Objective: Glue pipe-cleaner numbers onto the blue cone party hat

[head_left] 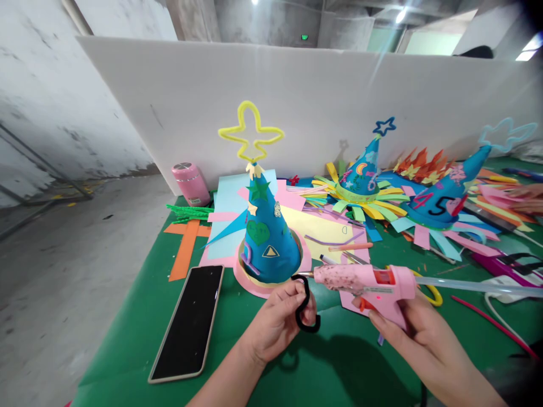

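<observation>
My left hand (282, 316) pinches a bent black pipe cleaner (302, 316) with a curled, S-like shape. In my right hand (424, 333) is a pink hot glue gun (360, 282), with a clear glue stick (462, 284) running out of its back. The gun's nozzle points left and sits at the upper end of the black pipe cleaner; whether they touch I cannot tell. Just beyond my left hand stands a blue paper cone hat (271, 243) with a pink brim, paper shapes and a yellow pipe-cleaner topper (250, 133).
A phone (189, 322) lies left of my left hand. Behind it are orange paper strips (185, 249), green pipe cleaners (189, 213) and a pink flask (190, 183). Two more decorated cone hats (360, 172) stand right, before a white board (297, 85). Another person's hand shows at far right.
</observation>
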Available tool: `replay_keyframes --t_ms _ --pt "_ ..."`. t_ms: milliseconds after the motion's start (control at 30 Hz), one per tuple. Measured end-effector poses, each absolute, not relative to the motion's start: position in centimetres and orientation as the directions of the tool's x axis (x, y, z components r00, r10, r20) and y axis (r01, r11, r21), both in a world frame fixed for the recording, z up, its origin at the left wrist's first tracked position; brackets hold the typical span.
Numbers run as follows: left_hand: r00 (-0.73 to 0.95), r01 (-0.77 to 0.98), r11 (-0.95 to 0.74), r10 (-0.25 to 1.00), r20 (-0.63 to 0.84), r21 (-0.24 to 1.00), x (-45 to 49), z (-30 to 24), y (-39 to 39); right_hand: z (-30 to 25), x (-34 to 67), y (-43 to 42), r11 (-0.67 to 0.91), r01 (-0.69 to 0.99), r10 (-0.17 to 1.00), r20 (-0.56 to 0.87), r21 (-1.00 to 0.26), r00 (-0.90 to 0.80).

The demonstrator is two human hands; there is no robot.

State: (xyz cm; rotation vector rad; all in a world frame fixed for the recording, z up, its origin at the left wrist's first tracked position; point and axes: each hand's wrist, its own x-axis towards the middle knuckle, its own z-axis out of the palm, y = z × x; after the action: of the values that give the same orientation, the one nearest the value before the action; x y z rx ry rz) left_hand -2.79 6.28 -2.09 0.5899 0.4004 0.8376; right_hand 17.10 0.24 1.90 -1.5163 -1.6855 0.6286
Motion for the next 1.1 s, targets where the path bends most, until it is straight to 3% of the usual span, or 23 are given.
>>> replay_keyframes --t_ms 200,533,833,1100 --pt "0.611 -0.578 0.498 0.789 -0.062 0.647 -2.8 -2.2 6.4 2.2 17.1 0.0 0.238 0.654 0.964 0.255 -0.718 -0.071" --pt "0.616 -0.522 0.519 0.779 -0.122 0.677 -3.0 -1.9 6.3 1.1 17.8 -0.6 0.178 0.699 0.98 0.187 -0.692 -0.065" --pt "0.611 -0.495 0.497 0.782 -0.121 0.713 -3.0 -1.9 6.4 1.0 18.8 -0.9 0.21 0.746 0.972 0.218 -0.632 -0.09" --pt "0.621 -0.496 0.51 0.774 -0.123 0.703 -3.0 -2.0 6.4 1.3 18.0 -0.8 0.198 0.727 0.974 0.212 -0.657 -0.074"
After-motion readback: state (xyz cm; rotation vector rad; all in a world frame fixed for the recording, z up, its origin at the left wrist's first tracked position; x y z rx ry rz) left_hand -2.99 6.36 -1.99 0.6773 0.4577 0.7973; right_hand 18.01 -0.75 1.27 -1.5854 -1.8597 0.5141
